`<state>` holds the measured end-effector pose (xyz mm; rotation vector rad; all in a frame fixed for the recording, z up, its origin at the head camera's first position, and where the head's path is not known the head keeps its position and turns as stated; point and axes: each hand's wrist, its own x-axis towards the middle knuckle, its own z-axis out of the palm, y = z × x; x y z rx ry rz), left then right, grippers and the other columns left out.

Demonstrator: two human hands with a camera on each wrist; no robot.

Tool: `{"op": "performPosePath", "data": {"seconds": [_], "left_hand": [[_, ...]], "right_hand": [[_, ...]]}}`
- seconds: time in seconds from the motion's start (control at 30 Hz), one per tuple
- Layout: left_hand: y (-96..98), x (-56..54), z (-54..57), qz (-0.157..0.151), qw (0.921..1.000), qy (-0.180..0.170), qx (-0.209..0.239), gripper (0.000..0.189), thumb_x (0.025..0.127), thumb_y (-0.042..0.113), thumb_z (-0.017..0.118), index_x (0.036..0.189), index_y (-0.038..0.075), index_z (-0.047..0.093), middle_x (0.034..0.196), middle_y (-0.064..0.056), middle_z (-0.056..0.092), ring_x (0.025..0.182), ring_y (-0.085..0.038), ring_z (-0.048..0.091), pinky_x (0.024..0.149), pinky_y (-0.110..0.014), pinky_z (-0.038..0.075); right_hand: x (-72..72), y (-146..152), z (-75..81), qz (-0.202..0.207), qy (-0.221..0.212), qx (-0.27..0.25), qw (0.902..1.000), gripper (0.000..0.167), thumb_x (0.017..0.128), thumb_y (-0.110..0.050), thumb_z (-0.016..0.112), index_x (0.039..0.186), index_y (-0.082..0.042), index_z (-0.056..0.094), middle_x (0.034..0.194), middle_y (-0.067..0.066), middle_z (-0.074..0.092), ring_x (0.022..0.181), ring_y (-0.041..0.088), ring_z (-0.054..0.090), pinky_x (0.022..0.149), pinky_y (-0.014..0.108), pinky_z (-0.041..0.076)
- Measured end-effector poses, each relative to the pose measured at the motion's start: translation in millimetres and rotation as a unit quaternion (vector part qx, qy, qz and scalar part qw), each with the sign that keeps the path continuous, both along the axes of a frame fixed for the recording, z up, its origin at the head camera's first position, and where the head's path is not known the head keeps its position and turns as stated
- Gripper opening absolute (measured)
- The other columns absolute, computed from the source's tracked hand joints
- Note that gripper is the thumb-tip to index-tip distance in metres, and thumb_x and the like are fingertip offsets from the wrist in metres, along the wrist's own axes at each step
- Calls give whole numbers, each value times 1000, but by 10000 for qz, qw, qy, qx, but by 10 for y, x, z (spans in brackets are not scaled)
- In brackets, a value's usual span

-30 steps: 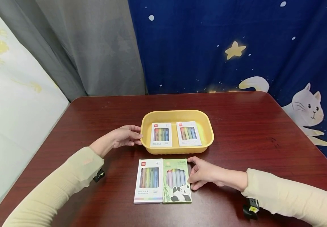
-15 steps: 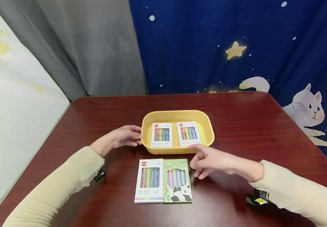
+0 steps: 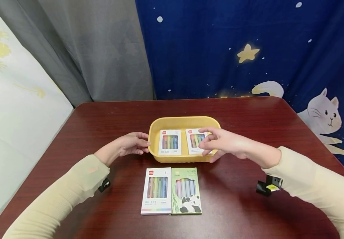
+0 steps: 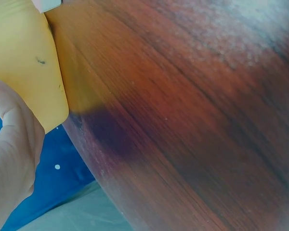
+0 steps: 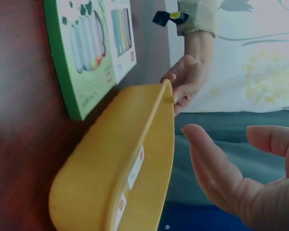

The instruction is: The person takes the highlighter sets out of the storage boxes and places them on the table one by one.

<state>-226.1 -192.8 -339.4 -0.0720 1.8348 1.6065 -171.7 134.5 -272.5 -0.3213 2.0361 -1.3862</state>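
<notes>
My left hand [image 3: 133, 143] holds the left end of a yellow plastic tray [image 3: 169, 159], fingers and thumb at its rim. Inside the tray, two white highlighter boxes [image 3: 170, 142] with clear windows lie side by side. Over the tray's right part hovers my right hand [image 3: 227, 143], fingers spread and nothing between them. It partly covers the right-hand white box [image 3: 193, 141] in the head view; the right wrist view shows its thumb and finger [image 5: 209, 159] apart, above the rim. In front of the tray, a larger white highlighter box [image 3: 156, 204] lies against a green panda-print pen box [image 3: 185, 174].
Everything rests on a dark red wooden table [image 3: 115, 114]. Behind it hang a grey curtain [image 3: 100, 49] and a blue star-and-cat curtain [image 3: 205, 49]. A pale patterned cloth [image 3: 16, 109] borders the left side. Each sleeve carries a small black wrist device [image 3: 269, 186].
My right hand has left the green pen box's right edge and moved up and away to above the tray's right side. The left hand stays on the tray; the boxes have not moved.
</notes>
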Motion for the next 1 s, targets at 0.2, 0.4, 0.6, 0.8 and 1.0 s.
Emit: {"op": "performPosePath", "data": {"seconds": [0.2, 0.4, 0.6, 0.8, 1.0], "left_hand": [[-11, 1, 2, -5, 10000, 4, 7, 47, 91, 4, 51, 132, -5, 30, 81, -6, 64, 65, -10, 63, 56, -18, 49], [-8, 0, 3, -21, 10000, 5, 11, 47, 91, 4, 51, 132, -5, 29, 81, -6, 64, 65, -10, 64, 56, -18, 49], [-5, 3, 6, 4, 10000, 5, 9, 48, 90, 4, 52, 132, -5, 30, 81, -6, 64, 65, -10, 64, 56, -18, 50], [-3, 9, 11, -10, 10000, 22, -10, 48, 90, 5, 52, 131, -5, 30, 82, -7, 64, 65, -10, 64, 55, -18, 49], [1, 12, 14, 6, 9999, 69, -110, 46, 91, 5, 52, 131, -5, 31, 83, -7, 64, 65, -10, 64, 55, -18, 49]], "right_hand": [[-193, -67, 104, 7, -157, -26, 9999, 68, 90, -16, 56, 143, -6, 15, 126, 24, 45, 105, 31, 56, 77, 43, 53], [-412, -152, 109, -246, -819, -122, 9963, 68, 91, -11, 52, 145, -7, 11, 133, 21, 44, 115, 35, 51, 78, 44, 52], [-595, -291, 21, -331, -983, -2, 9946, 67, 92, -11, 49, 145, -7, 9, 140, 24, 34, 121, 40, 44, 77, 45, 52], [-741, -442, -97, -553, -1152, 37, 9918, 64, 94, -12, 46, 145, -7, 9, 140, 25, 32, 121, 41, 43, 75, 49, 52], [-809, -569, -236, -705, -1367, -8, 9881, 63, 94, -13, 46, 145, -8, 9, 139, 23, 33, 121, 40, 43, 77, 50, 51]]}}
